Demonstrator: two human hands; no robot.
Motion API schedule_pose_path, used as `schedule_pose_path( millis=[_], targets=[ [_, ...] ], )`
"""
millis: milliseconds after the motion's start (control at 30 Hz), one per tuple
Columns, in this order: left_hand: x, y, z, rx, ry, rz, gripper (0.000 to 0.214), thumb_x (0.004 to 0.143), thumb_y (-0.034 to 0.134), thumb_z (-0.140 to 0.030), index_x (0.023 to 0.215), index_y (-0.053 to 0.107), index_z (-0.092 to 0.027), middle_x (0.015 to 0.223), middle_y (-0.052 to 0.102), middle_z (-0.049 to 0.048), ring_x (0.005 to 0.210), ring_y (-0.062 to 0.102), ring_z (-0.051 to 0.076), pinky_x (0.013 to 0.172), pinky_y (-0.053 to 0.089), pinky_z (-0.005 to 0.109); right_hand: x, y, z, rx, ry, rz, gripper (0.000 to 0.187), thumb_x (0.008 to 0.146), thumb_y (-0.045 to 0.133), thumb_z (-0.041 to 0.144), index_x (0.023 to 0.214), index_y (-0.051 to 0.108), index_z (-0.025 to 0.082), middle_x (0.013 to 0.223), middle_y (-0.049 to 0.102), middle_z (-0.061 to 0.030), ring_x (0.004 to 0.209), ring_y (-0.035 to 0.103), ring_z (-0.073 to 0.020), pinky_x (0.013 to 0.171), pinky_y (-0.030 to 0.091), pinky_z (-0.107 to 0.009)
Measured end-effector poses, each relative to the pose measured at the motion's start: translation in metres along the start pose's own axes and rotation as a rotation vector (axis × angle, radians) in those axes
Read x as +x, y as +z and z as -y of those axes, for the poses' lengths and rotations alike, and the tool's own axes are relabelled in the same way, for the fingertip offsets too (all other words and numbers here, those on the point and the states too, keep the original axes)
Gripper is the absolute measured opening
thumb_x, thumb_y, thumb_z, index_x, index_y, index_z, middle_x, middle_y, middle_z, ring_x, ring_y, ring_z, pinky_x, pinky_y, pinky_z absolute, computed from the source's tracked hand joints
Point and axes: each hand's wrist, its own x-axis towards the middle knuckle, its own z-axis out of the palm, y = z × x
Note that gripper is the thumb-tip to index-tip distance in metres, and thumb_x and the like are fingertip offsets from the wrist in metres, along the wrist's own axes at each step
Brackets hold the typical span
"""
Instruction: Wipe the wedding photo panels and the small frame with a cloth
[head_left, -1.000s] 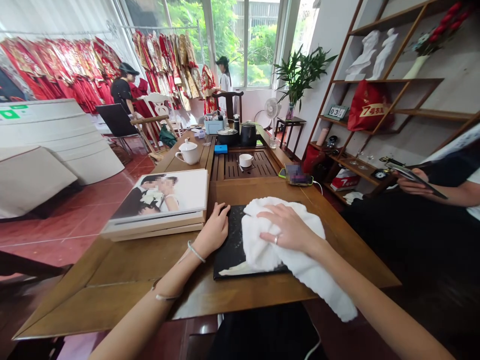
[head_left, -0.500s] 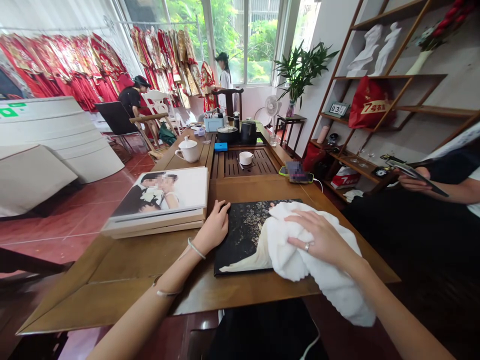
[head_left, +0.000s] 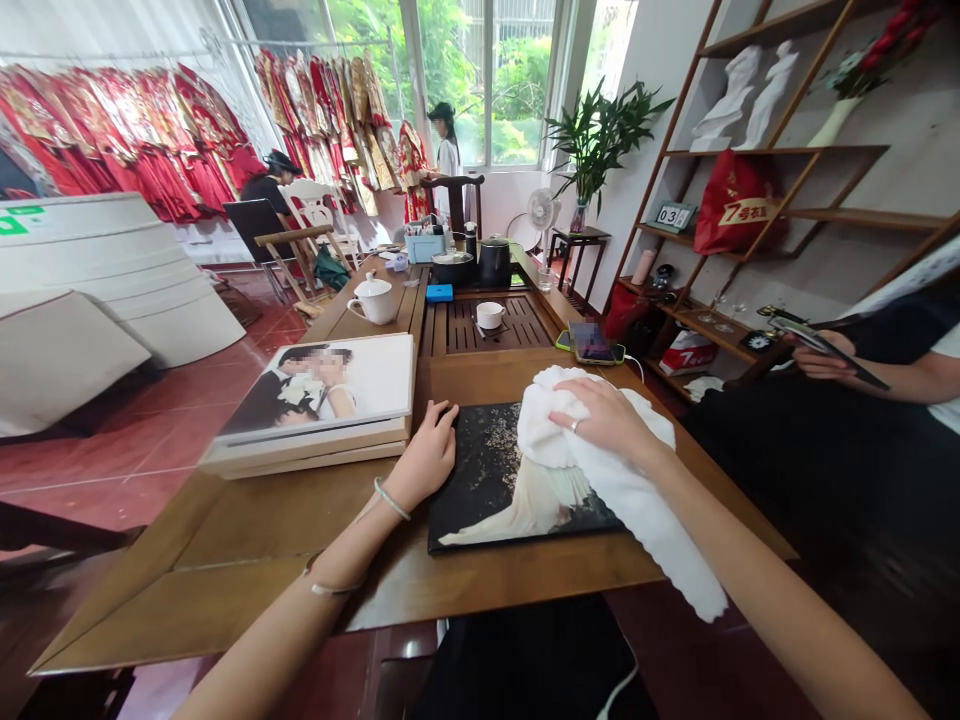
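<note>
Here's the dark picture (head_left: 487, 490), six o'clock on the desk (head_left: 255, 560): likely stiff, light, slick, best held by its edges. Left hand (head_left: 433, 452) at its nine o'clock, fingers resting open along the edge! Right hand (head_left: 606, 418) drapes over a soft-looking towel (head_left: 541, 428) at two; can't tell whether it clenches. Farther out at two, a red bag (head_left: 720, 195) reads "7号衣", the calendar (head_left: 673, 217) "03".

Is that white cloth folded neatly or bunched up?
Bunched up: the cloth lies crumpled under the right hand, one end off the table.
</note>
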Motion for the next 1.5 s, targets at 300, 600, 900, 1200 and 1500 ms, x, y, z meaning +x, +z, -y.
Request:
schedule_pose_path(
  millis=[300, 600, 900, 1200, 1500],
  targets=[
    [0.0, 0.003, 0.004, 0.001, 0.028, -0.029, 0.045, 0.096, 0.032, -0.019, 0.138, 0.047, -0.012, 0.146, 0.044, 0.0172, 0.146, 0.029, 0.032, 0.119, 0.029, 0.052, -0.072, -0.018, 0.006, 0.03, -0.069, -0.019, 0.04, 0.089, 0.055, 0.049, 0.122, 0.061, 0.027, 0.127, 0.063, -0.0071, 0.117, 0.056, -0.0303, 0.099, 0.046, -0.049],
    [0.0, 0.002, 0.004, 0.001, 0.023, -0.017, 0.045, 0.096, 0.032, -0.018, 0.137, 0.048, -0.01, 0.147, 0.043, 0.0183, 0.146, 0.028, 0.033, 0.119, 0.028, 0.053, -0.103, -0.022, 0.012, -0.009, -0.102, -0.018, 0.041, 0.089, 0.054, 0.05, 0.122, 0.062, 0.026, 0.129, 0.062, -0.009, 0.115, 0.057, -0.0312, 0.097, 0.045, -0.051],
    [0.001, 0.005, 0.008, -0.009, 0.046, -0.036, 0.046, 0.094, 0.035, -0.017, 0.137, 0.048, -0.012, 0.145, 0.045, 0.0174, 0.146, 0.028, 0.033, 0.118, 0.029, 0.054, -0.016, -0.003, 0.0, -0.032, -0.017, -0.028, 0.037, 0.088, 0.054, 0.048, 0.117, 0.063, 0.026, 0.123, 0.065, -0.0077, 0.115, 0.056, -0.0315, 0.097, 0.044, -0.05],
    [0.001, 0.006, 0.003, -0.004, 0.012, -0.027, 0.046, 0.094, 0.032, -0.016, 0.136, 0.048, -0.009, 0.146, 0.044, 0.0191, 0.146, 0.027, 0.034, 0.119, 0.029, 0.053, -0.026, -0.005, 0.012, -0.074, -0.039, -0.007, 0.038, 0.09, 0.052, 0.047, 0.119, 0.062, 0.024, 0.127, 0.062, -0.0091, 0.115, 0.055, -0.0321, 0.098, 0.043, -0.05],
    [0.001, 0.004, 0.0, -0.008, -0.006, -0.017, 0.045, 0.094, 0.032, -0.015, 0.136, 0.049, -0.008, 0.146, 0.043, 0.0202, 0.146, 0.027, 0.035, 0.119, 0.028, 0.054, -0.094, -0.015, 0.038, -0.01, -0.173, -0.006, 0.04, 0.089, 0.056, 0.047, 0.121, 0.062, 0.024, 0.129, 0.06, -0.0103, 0.113, 0.055, -0.0312, 0.099, 0.042, -0.051]
  ],
)
